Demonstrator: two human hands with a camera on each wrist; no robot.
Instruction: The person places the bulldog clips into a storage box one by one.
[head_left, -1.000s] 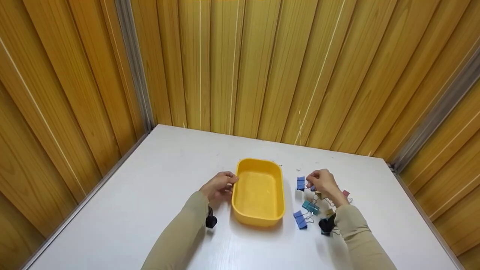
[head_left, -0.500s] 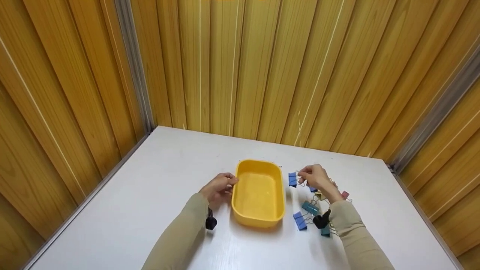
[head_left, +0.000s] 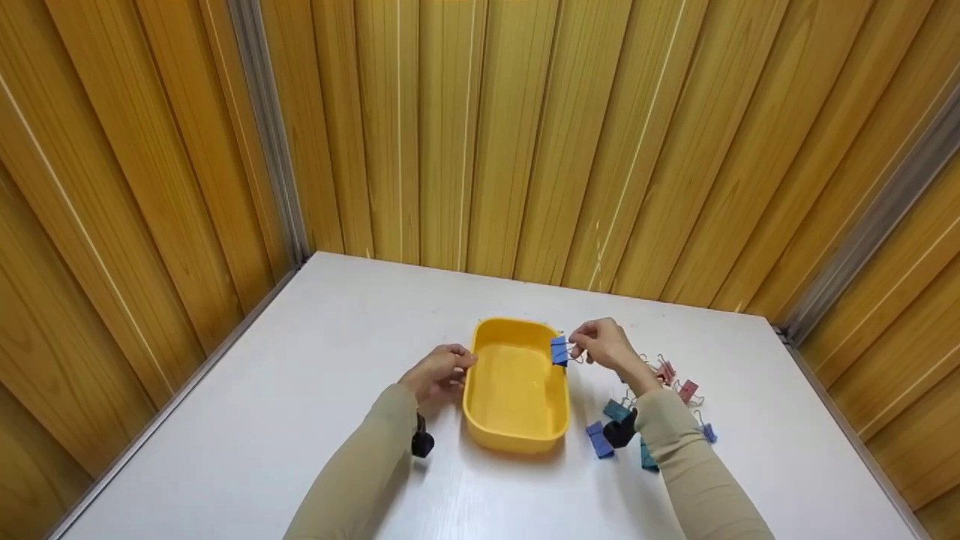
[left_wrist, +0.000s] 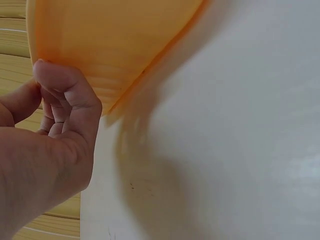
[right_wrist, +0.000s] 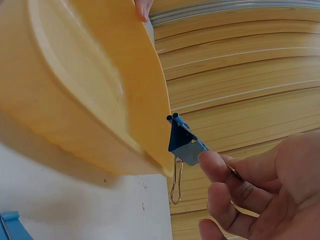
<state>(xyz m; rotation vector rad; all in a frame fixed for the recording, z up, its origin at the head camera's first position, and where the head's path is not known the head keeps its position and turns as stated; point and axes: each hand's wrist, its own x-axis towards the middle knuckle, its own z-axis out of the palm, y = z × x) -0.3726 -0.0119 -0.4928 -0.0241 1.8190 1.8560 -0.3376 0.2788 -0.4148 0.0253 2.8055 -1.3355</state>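
Note:
A yellow rectangular bin (head_left: 517,439) stands on the white table. My left hand (head_left: 439,370) pinches its left rim between thumb and fingers; the left wrist view shows the fingertips (left_wrist: 52,75) at the bin wall. By one wire handle, my right hand (head_left: 604,345) pinches a blue binder clip (head_left: 559,350) just over the bin's right rim. In the right wrist view the clip (right_wrist: 185,142) hangs in the air, its other wire handle pointing down. Beneath the right forearm lie several more binder clips, among them a blue one (head_left: 600,439) and a teal one (head_left: 616,409).
Red clips (head_left: 688,391) and another blue clip (head_left: 707,432) lie right of the right wrist. The white table (head_left: 360,315) extends left and in front of the bin. Wood-patterned panels (head_left: 495,150) wall in the back and sides.
My right hand has carried the blue binder clip leftward from above the pile to the bin's right rim. The left hand and the bin have stayed in place.

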